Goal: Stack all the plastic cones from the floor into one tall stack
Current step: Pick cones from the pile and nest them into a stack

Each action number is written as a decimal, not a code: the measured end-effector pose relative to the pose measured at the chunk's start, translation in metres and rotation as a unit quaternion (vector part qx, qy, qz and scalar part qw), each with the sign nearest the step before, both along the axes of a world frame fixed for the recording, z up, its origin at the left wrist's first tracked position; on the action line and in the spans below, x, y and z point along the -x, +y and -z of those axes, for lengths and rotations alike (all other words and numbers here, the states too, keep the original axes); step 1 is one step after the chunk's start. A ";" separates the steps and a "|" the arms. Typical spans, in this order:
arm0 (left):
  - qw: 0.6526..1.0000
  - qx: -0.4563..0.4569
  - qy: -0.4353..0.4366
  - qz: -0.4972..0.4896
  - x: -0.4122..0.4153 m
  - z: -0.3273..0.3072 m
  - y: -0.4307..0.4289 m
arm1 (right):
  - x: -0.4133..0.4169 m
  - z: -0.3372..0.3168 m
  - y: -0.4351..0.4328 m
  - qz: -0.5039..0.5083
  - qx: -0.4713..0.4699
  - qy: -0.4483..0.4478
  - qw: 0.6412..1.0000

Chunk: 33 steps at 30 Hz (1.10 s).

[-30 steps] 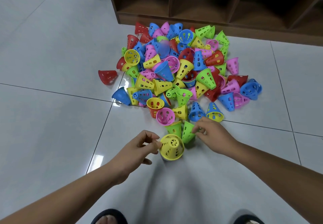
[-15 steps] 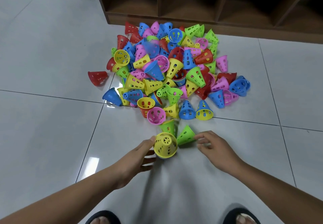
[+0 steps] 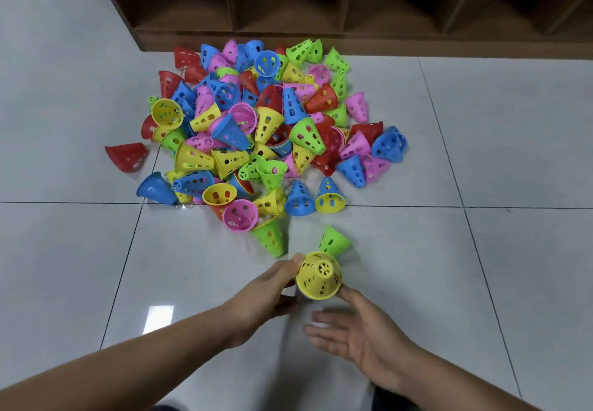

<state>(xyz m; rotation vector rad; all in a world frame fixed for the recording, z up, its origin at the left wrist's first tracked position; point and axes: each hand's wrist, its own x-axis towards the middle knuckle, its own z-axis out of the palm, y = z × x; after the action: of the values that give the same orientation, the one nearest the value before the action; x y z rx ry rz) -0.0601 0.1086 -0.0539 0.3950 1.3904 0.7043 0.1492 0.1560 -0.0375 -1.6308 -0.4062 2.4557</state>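
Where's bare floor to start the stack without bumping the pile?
Free: the tiles right of the pile, in front of the shelf unit; the tile left of the left hand, below the lone red cone. Crowded: between the pile and the yellow cone that hand holds, where two green cones lie loose.
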 end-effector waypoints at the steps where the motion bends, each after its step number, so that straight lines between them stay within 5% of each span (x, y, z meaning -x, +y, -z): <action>1: 1.000 -0.001 0.001 0.008 -0.005 0.000 0.004 | -0.004 -0.001 0.002 0.021 0.014 0.017 1.000; 5: 0.999 -0.004 0.016 0.051 -0.027 0.000 0.025 | -0.023 -0.004 0.015 0.108 0.006 0.055 0.993; 17: 0.972 0.016 0.044 0.232 -0.083 -0.016 0.104 | -0.093 -0.002 0.053 0.182 -0.097 -0.017 0.978; 33: 0.980 -0.010 0.042 0.194 -0.221 -0.006 0.228 | -0.183 0.002 0.144 0.280 -0.163 -0.043 0.945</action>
<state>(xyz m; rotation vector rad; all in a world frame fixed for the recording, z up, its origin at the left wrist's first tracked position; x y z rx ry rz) 0.1606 0.3365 -0.0476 0.6972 1.3343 0.3845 0.3318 0.2998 -0.0393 -1.4635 -0.2886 1.7981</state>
